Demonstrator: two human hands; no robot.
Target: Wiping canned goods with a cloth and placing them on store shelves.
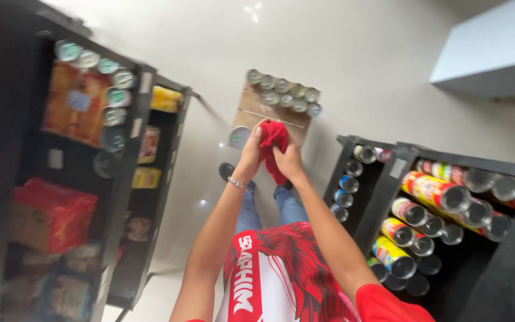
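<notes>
Both hands closed on the red cloth (272, 148) — left hand (250, 156) and right hand (289, 161) bunch it between them, held low above the pale floor (353, 65). Likely soft, light, floppy (no slip risk) — grab a gathered fold, not an edge. Can shelves (412, 179) on the right.

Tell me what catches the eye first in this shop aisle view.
A bright red cloth stands out at centre, gripped between the left hand and right hand above the pale floor. Just beyond it, tins sit on a cardboard box. At right, colourful cans fill a black shelf.
</notes>
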